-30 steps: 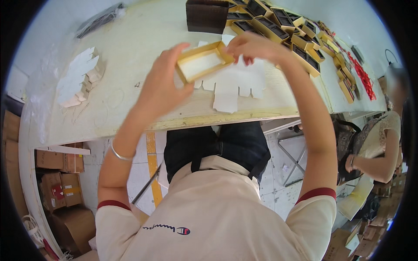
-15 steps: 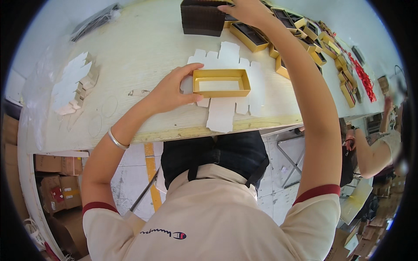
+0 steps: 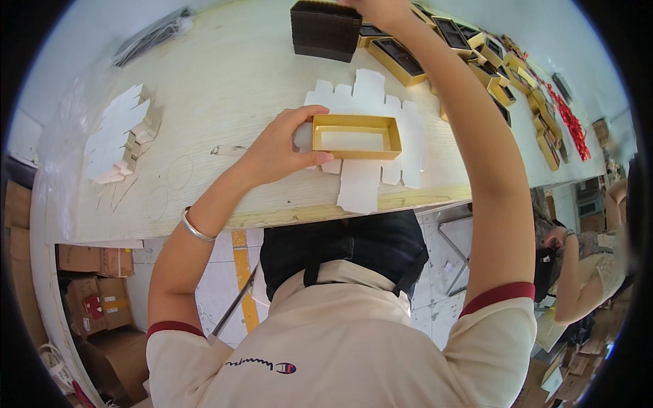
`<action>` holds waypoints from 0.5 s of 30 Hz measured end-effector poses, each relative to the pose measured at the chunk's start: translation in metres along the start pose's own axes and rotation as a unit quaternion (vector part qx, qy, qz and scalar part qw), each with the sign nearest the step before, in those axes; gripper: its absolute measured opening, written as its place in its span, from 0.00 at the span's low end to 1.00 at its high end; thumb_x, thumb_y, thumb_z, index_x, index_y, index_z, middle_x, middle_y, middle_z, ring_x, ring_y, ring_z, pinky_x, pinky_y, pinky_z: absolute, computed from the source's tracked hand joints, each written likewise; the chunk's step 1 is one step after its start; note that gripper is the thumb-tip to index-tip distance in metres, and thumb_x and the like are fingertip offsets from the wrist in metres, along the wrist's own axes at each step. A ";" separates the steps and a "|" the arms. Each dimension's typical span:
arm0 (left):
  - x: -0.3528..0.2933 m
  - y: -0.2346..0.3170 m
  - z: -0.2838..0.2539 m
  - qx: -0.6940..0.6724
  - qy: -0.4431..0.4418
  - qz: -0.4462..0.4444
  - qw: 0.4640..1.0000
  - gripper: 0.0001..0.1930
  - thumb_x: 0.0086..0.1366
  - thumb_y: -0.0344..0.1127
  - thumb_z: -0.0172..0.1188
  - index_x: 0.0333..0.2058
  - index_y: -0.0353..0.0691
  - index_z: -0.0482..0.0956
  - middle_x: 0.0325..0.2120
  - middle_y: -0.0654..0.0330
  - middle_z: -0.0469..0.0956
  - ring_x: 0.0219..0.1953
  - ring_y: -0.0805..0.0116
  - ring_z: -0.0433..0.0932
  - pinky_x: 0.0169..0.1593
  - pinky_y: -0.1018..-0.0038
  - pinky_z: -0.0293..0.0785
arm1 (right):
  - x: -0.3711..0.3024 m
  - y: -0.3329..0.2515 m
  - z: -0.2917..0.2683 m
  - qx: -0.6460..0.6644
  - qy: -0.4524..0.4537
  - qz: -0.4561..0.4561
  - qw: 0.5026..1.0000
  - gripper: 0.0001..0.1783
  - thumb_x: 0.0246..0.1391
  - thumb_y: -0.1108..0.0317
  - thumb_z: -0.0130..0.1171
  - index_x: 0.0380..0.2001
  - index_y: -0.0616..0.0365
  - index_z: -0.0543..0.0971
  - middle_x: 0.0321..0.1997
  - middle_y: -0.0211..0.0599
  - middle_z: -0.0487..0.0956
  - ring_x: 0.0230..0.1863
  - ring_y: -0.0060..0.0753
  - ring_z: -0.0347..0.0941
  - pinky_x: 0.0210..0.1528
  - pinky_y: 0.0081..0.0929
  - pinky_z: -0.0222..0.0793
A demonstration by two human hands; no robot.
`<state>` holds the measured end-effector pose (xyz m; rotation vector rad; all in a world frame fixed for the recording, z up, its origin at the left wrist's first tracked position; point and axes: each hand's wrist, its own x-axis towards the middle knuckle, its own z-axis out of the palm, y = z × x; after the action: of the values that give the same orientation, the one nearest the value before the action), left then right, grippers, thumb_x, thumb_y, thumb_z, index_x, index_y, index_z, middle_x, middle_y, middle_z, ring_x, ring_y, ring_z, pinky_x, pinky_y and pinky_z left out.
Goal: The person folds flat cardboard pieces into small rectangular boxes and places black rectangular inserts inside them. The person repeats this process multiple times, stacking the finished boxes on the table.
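Note:
My left hand [image 3: 286,144] grips the left end of an open gold cardboard box [image 3: 357,155], thumb on the near side and fingers on the far side. The box's inside shows a white bottom. Beneath it lie flat white die-cut card blanks [image 3: 359,187]. Stretched far forward, my right hand [image 3: 379,12] is at the top of a stack of dark brown trays [image 3: 325,32]. The picture's upper edge cuts off part of that hand, so I cannot make out its grip.
Several gold boxes with dark inserts [image 3: 401,61] crowd the far right, beside a red ribbon heap [image 3: 570,126]. Folded white card blanks [image 3: 122,139] sit at the left. A dark bundle in clear plastic [image 3: 153,35] lies far left. A co-worker's arm [image 3: 568,285] shows at the right.
My right hand has shifted slightly up along the tray stack, more of it leaving the picture. My left hand still holds the gold box. The whole view has shifted a little.

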<state>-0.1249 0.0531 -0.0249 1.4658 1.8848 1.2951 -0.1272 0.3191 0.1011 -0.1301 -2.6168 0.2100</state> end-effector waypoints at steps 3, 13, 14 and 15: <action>0.007 0.000 0.002 0.063 -0.009 0.044 0.997 0.34 0.50 0.42 0.71 0.56 0.46 0.68 0.47 0.49 0.68 0.52 0.55 0.66 0.54 0.66 0.67 | -0.029 -0.007 -0.050 0.327 0.003 0.074 0.942 0.26 0.52 0.52 0.60 0.45 0.62 0.75 0.44 0.51 0.77 0.48 0.49 0.73 0.50 0.41 0.67; -0.001 0.023 -0.001 0.111 -0.003 0.051 0.993 0.37 0.47 0.38 0.72 0.57 0.48 0.67 0.42 0.58 0.71 0.43 0.65 0.67 0.48 0.71 0.65 | -0.210 0.028 -0.057 0.620 -0.354 0.242 0.657 0.19 0.59 0.59 0.54 0.44 0.65 0.71 0.37 0.36 0.77 0.36 0.23 0.76 0.33 0.24 0.75; -0.001 0.021 -0.001 0.106 -0.001 0.059 0.993 0.38 0.46 0.37 0.73 0.57 0.48 0.67 0.41 0.60 0.72 0.42 0.66 0.66 0.47 0.72 0.64 | -0.210 0.022 -0.062 0.631 -0.370 0.254 0.633 0.18 0.60 0.60 0.53 0.43 0.66 0.71 0.35 0.36 0.77 0.32 0.22 0.77 0.27 0.23 0.75; -0.001 0.018 -0.001 0.101 -0.003 0.063 0.993 0.38 0.46 0.37 0.73 0.58 0.48 0.67 0.42 0.60 0.72 0.42 0.66 0.66 0.46 0.72 0.64 | -0.208 0.018 -0.065 0.641 -0.385 0.265 0.609 0.18 0.60 0.60 0.52 0.42 0.66 0.71 0.33 0.36 0.77 0.29 0.22 0.77 0.20 0.22 0.74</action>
<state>-0.1160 0.0517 -0.0092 1.7126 1.9964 1.1812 0.0866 0.3174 0.0541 -0.3362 -2.2608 2.7254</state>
